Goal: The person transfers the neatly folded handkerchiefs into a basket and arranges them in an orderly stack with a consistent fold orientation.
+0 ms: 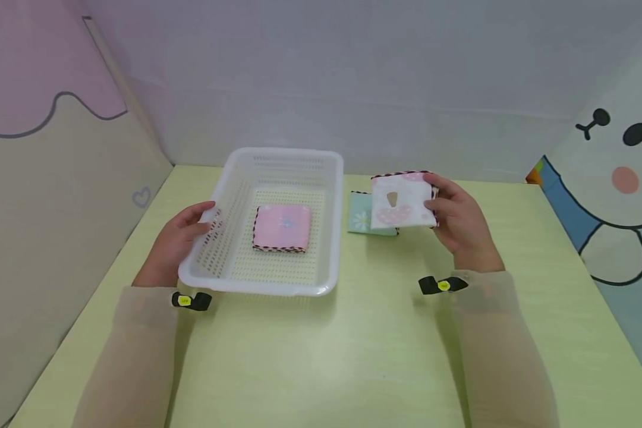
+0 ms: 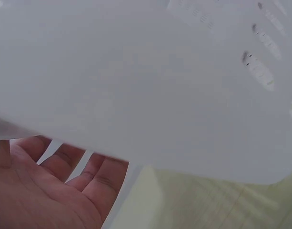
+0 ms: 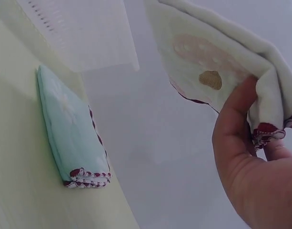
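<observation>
The right hand (image 1: 462, 223) has its fingers clamped on a folded white cloth (image 1: 406, 208) — raised above the bench (image 1: 321, 356), toward three o'clock of the basket (image 1: 336, 226). The left hand (image 1: 171, 244) grips the basket's rim at nine o'clock, fingers closed on it. A pink cloth (image 1: 282, 227) lies inside; a green cloth (image 1: 359, 214) rests on the bench — just outside, at three o'clock.

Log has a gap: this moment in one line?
left hand: touches basket | right hand: holds white cloth | pink cloth: in basket | green cloth: on table
</observation>
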The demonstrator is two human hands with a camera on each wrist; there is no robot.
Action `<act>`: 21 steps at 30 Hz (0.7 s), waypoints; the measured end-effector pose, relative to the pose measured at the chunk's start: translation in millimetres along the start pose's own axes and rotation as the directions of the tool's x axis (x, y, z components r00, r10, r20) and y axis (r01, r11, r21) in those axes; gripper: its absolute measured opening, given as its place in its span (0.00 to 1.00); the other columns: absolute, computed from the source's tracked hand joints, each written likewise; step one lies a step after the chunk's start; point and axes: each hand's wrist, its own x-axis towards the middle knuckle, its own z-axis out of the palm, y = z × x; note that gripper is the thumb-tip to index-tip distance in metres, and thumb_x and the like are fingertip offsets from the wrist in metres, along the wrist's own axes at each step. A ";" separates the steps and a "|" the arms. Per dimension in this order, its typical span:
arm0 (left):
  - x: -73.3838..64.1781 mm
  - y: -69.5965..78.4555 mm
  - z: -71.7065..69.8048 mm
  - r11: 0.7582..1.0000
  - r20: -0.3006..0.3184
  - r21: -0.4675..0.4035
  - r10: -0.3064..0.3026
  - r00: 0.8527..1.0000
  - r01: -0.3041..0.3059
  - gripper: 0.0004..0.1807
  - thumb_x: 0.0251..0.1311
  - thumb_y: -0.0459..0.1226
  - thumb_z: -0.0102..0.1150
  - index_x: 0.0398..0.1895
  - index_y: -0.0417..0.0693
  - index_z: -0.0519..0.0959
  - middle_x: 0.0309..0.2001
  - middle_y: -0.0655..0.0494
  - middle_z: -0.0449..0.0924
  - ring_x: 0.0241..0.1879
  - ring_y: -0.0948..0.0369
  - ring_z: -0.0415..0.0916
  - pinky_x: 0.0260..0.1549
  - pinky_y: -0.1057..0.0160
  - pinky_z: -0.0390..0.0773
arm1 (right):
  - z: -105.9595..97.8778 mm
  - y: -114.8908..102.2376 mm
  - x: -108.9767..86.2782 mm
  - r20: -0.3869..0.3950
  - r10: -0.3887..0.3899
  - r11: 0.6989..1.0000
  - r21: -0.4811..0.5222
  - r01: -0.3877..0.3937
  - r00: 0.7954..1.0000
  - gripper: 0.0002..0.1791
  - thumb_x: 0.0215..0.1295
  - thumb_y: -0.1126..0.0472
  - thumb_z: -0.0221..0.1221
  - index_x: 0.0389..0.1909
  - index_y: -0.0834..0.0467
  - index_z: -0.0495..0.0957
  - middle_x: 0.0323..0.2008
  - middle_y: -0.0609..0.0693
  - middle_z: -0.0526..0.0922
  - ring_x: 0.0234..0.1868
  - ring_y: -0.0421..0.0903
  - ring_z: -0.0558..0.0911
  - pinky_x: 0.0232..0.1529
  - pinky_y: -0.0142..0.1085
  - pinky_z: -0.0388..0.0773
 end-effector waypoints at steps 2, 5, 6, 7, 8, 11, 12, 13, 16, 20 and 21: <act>-0.2 -0.2 -0.2 1.000 0.001 -0.006 0.000 1.000 0.001 0.25 0.79 0.40 0.49 0.76 0.64 0.67 0.73 0.57 0.64 0.57 0.53 0.75 0.46 0.62 0.82 | 5.0 -1.5 0.5 0.010 -0.006 1.000 0.003 0.006 1.000 0.27 0.71 0.82 0.45 0.64 0.61 0.77 0.59 0.54 0.67 0.48 0.48 0.73 0.31 0.28 0.79; 0.4 -0.8 -1.0 0.999 0.011 -0.031 -0.007 1.000 0.007 0.25 0.79 0.40 0.49 0.76 0.64 0.67 0.73 0.57 0.63 0.57 0.54 0.75 0.46 0.61 0.82 | 13.1 -3.8 0.5 0.030 -0.011 1.000 0.011 0.011 0.999 0.28 0.70 0.83 0.44 0.63 0.60 0.78 0.58 0.55 0.67 0.47 0.48 0.73 0.32 0.29 0.80; 0.8 -1.1 -1.4 0.999 0.015 -0.041 -0.009 1.000 0.010 0.25 0.79 0.39 0.49 0.76 0.64 0.66 0.74 0.57 0.63 0.57 0.53 0.75 0.47 0.61 0.82 | 15.4 -4.4 0.5 0.036 -0.014 1.000 0.019 0.013 0.999 0.28 0.70 0.83 0.43 0.62 0.60 0.78 0.58 0.55 0.67 0.47 0.48 0.73 0.32 0.29 0.80; 0.5 -1.4 -2.2 0.999 0.018 -0.050 -0.010 1.000 0.011 0.25 0.79 0.39 0.49 0.76 0.63 0.66 0.74 0.57 0.63 0.57 0.53 0.75 0.47 0.61 0.82 | 18.3 -4.3 0.8 0.042 -0.014 1.000 0.024 0.013 0.999 0.28 0.70 0.83 0.43 0.62 0.60 0.79 0.58 0.55 0.67 0.47 0.48 0.73 0.33 0.29 0.81; 0.3 -1.6 -2.9 0.998 0.021 -0.056 -0.011 1.000 0.012 0.25 0.79 0.39 0.49 0.76 0.64 0.66 0.74 0.57 0.63 0.58 0.53 0.75 0.47 0.60 0.82 | 20.8 -4.2 1.1 0.046 -0.015 1.000 0.027 0.014 0.999 0.28 0.70 0.83 0.43 0.62 0.60 0.79 0.58 0.55 0.66 0.48 0.48 0.73 0.34 0.30 0.82; 0.4 -2.3 -4.1 0.999 0.024 -0.050 -0.011 1.000 0.012 0.26 0.79 0.40 0.48 0.77 0.65 0.65 0.74 0.57 0.62 0.59 0.52 0.74 0.47 0.59 0.82 | 28.1 -3.2 2.1 0.055 -0.019 0.999 0.027 0.018 0.998 0.29 0.70 0.84 0.42 0.61 0.59 0.79 0.58 0.55 0.66 0.48 0.48 0.74 0.36 0.30 0.83; 0.5 -2.5 -4.2 0.999 0.023 -0.046 -0.011 1.000 0.012 0.26 0.79 0.40 0.48 0.77 0.65 0.65 0.74 0.57 0.62 0.59 0.51 0.74 0.47 0.59 0.82 | 30.3 -2.7 2.6 0.057 -0.020 0.999 0.028 0.018 0.998 0.29 0.70 0.84 0.42 0.61 0.59 0.79 0.58 0.55 0.66 0.48 0.48 0.74 0.35 0.30 0.83; 0.5 -2.5 -4.0 0.999 0.022 -0.045 -0.012 1.000 0.013 0.26 0.79 0.40 0.48 0.77 0.66 0.65 0.75 0.58 0.62 0.59 0.51 0.73 0.48 0.59 0.82 | 32.8 -2.1 3.1 0.059 -0.019 0.999 0.030 0.017 0.998 0.29 0.70 0.84 0.43 0.61 0.59 0.79 0.58 0.55 0.66 0.48 0.48 0.74 0.35 0.30 0.82; 0.7 -2.5 -3.5 0.998 0.023 -0.052 -0.017 1.000 0.018 0.25 0.80 0.41 0.48 0.77 0.66 0.65 0.75 0.58 0.61 0.60 0.50 0.72 0.48 0.58 0.82 | 40.9 0.1 4.3 0.069 -0.022 0.999 0.038 0.019 0.997 0.29 0.69 0.84 0.43 0.61 0.59 0.79 0.59 0.55 0.66 0.50 0.49 0.73 0.36 0.30 0.83; 0.5 -2.3 -2.6 0.998 0.028 -0.057 -0.006 1.000 0.008 0.25 0.80 0.40 0.48 0.77 0.65 0.65 0.74 0.57 0.62 0.61 0.50 0.71 0.48 0.59 0.82 | 53.9 4.9 6.2 0.073 -0.014 0.999 0.047 0.010 0.997 0.29 0.69 0.84 0.43 0.62 0.59 0.77 0.60 0.54 0.66 0.53 0.50 0.71 0.38 0.31 0.83; 0.2 -2.3 -2.6 0.999 0.027 -0.052 -0.005 1.000 0.007 0.25 0.80 0.40 0.48 0.77 0.65 0.65 0.74 0.57 0.62 0.61 0.50 0.71 0.48 0.59 0.82 | 57.1 6.7 6.8 0.073 -0.007 0.999 0.045 0.004 0.997 0.29 0.69 0.83 0.43 0.62 0.59 0.77 0.60 0.54 0.67 0.53 0.50 0.71 0.38 0.31 0.83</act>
